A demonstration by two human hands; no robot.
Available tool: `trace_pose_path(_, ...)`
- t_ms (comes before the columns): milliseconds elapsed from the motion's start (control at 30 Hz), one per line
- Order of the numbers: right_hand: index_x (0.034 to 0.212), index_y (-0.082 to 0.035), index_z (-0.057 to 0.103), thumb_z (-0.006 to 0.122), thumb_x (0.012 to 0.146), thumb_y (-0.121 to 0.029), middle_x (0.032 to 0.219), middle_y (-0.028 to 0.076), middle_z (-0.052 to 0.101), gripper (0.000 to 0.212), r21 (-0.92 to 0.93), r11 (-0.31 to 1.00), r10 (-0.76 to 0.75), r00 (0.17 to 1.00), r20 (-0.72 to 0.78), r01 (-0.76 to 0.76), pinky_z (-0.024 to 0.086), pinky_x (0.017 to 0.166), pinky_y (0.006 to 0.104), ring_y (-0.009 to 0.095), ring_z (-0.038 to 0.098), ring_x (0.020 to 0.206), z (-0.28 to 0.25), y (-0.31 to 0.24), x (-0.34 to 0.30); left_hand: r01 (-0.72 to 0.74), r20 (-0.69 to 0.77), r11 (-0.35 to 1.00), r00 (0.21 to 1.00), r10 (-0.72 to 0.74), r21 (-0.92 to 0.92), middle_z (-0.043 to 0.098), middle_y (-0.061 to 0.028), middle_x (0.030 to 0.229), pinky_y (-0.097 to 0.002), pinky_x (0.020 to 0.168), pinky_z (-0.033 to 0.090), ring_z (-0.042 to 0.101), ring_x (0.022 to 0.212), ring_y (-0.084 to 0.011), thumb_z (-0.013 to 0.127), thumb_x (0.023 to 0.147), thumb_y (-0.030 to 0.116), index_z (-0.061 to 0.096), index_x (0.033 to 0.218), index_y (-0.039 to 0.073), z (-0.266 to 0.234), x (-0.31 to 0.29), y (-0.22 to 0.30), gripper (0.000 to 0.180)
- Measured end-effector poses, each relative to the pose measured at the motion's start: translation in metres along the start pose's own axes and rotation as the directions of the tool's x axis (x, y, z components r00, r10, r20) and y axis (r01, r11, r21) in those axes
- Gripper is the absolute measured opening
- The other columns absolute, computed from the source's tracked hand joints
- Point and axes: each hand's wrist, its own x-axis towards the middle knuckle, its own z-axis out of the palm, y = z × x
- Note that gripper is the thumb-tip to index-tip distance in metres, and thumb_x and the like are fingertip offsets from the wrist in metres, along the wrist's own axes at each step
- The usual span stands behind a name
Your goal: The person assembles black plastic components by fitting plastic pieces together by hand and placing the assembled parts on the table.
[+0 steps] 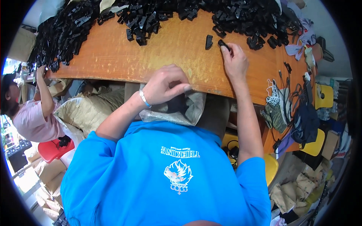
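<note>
My right hand [236, 63] is over the table, with thumb and fingers pinching a small black plastic part [224, 46]. Just left of it, a similar loose black part [209, 42] lies on the wood. My left hand [166, 84] hovers at the table's front edge, fingers loosely curled and thumb held apart; nothing shows in it. Beneath this hand an open greyish bag [196, 109] sits at my lap, dark inside; its contents cannot be made out.
Large heaps of black plastic parts [151, 20] cover the far side of the wooden table [124, 56]. Cords [288, 90] and cloth lie at its right end. A paper sack [90, 111] stands left of me. Another person [37, 116] works at far left. Yellow chairs [316, 143] stand right.
</note>
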Motion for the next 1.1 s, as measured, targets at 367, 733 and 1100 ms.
trace_pose_path(367, 0.105, -0.003, 0.072, 0.081, 0.091, -0.019, 0.095, 0.016, 0.069, 0.023, -0.017, 0.999, -0.046, 0.987, 0.152, 0.049, 0.055, 0.073, 0.0475, 0.037, 0.069, 0.086, -0.019, -0.023, -0.031, -0.191, -0.028, 0.800, 0.968, 0.251, 0.569, 0.066, -0.0097, 0.126, -0.0437, 0.097, 0.055, 0.062, 0.118, -0.0345, 0.077, 0.086, 0.008, 0.074, 0.115, 0.013, -0.004, 0.136, -0.058, 0.029)
trace_pose_path(733, 0.105, -0.002, 0.074, 0.084, 0.089, -0.016, 0.087, 0.011, 0.068, 0.024, 0.056, 0.998, 0.000, 0.993, 0.117, -0.007, 0.055, 0.067, 0.0393, 0.025, 0.068, 0.072, -0.024, -0.023, -0.037, -0.024, 0.118, 0.847, 0.992, -0.045, 0.531, 0.069, -0.0125, 0.100, -0.0466, 0.084, 0.058, 0.071, 0.097, -0.0349, 0.075, 0.094, 0.022, 0.081, 0.097, 0.008, -0.004, 0.116, -0.044, 0.015)
trace_pose_path(1100, 0.108, -0.001, 0.078, 0.085, 0.089, -0.015, 0.090, 0.010, 0.067, 0.024, 0.213, 0.975, -0.079, 0.992, 0.100, 0.057, 0.054, 0.066, 0.0358, 0.021, 0.067, 0.070, -0.005, -0.058, -0.026, 0.088, -0.077, 0.929, 0.995, -0.065, 0.359, 0.066, -0.0136, 0.107, -0.0440, 0.091, 0.053, 0.063, 0.105, -0.0348, 0.086, 0.082, 0.015, 0.076, 0.108, 0.003, -0.011, 0.083, -0.046, 0.030)
